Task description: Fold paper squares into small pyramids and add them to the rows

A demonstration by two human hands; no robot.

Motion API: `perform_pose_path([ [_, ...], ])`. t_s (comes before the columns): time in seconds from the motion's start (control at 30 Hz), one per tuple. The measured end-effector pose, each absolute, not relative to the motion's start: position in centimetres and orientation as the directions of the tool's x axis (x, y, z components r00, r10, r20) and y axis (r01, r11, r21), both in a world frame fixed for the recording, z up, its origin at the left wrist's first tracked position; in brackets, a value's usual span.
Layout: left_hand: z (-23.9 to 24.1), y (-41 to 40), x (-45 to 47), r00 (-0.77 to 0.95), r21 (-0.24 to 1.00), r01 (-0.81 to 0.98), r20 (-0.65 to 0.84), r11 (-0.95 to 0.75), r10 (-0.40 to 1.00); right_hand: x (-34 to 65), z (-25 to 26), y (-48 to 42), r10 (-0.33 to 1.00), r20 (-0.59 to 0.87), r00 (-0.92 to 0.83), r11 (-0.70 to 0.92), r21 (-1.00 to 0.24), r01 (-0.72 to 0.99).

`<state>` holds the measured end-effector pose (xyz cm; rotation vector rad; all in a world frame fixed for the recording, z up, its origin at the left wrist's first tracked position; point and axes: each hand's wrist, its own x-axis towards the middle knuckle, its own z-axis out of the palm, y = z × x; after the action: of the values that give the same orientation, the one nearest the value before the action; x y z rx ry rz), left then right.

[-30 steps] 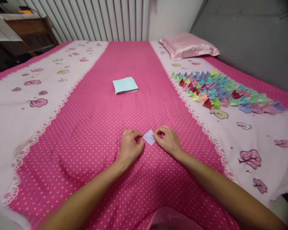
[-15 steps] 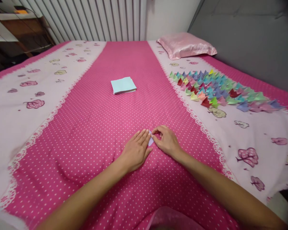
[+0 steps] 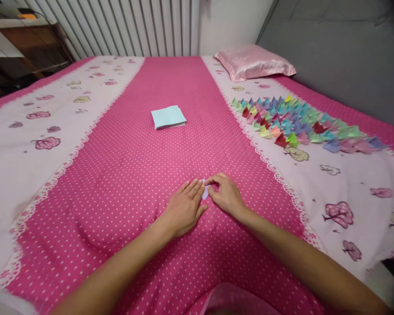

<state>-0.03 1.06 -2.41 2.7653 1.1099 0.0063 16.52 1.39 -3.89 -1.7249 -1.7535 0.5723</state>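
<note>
A small folded piece of light purple paper (image 3: 205, 193) lies on the pink dotted bedspread between my hands. My left hand (image 3: 186, 205) rests flat with fingers stretched out, its fingertips covering the paper's left side. From the right, my right hand (image 3: 226, 192) has thumb and forefinger bent together on the paper's right edge. Much of the paper is hidden under the fingers, so its exact folds cannot be made out.
A stack of pale blue paper squares (image 3: 168, 117) lies farther up the bedspread (image 3: 144, 166). Rows of small folded paper boats (image 3: 295, 120) in many colours stand to the right. Behind them are a pink pillow (image 3: 252, 63) and a grey headboard (image 3: 344, 57).
My right thumb and forefinger have shifted slightly left over the purple paper, and the paper's visible outline has changed a little. My left hand stays nearly still.
</note>
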Motion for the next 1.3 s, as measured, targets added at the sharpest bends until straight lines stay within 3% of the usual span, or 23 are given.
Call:
perform_pose_path([
  [0.5,-2.5,1.1,-0.3,0.722,0.164,0.687,-0.045,-0.708,0.69,18.3,-5.0,2.1,0.995,0.076,-0.071,0.101,-0.863,0.494],
  [0.67,-2.6,1.4,-0.6,0.727,0.218,0.669,0.008,-0.71,0.687,19.2,-4.1,1.6,0.972,0.149,-0.179,0.227,-0.778,0.586],
  [0.83,-2.7,1.8,-0.8,0.713,0.318,0.634,0.111,-0.705,0.692,19.0,-4.2,1.0,0.914,0.319,-0.249,0.405,-0.7,0.589],
  [0.97,-2.9,2.3,-0.5,0.668,0.409,0.6,0.218,-0.688,0.712,18.6,-4.8,0.9,0.905,0.38,-0.19,0.413,-0.686,0.599],
  [1.1,-2.9,2.7,0.3,0.57,0.583,0.543,0.274,-0.605,0.775,18.2,-4.5,0.8,0.883,0.457,-0.106,0.435,-0.711,0.552],
  [1.2,-2.6,2.4,0.5,0.422,0.732,0.507,0.248,-0.454,0.872,18.0,-3.4,0.5,0.917,0.39,-0.079,0.377,-0.786,0.49],
  [1.3,-2.3,1.9,0.5,0.322,0.855,0.458,0.096,-0.244,0.942,17.9,-2.7,0.0,0.979,0.176,-0.103,0.201,-0.923,0.329],
])
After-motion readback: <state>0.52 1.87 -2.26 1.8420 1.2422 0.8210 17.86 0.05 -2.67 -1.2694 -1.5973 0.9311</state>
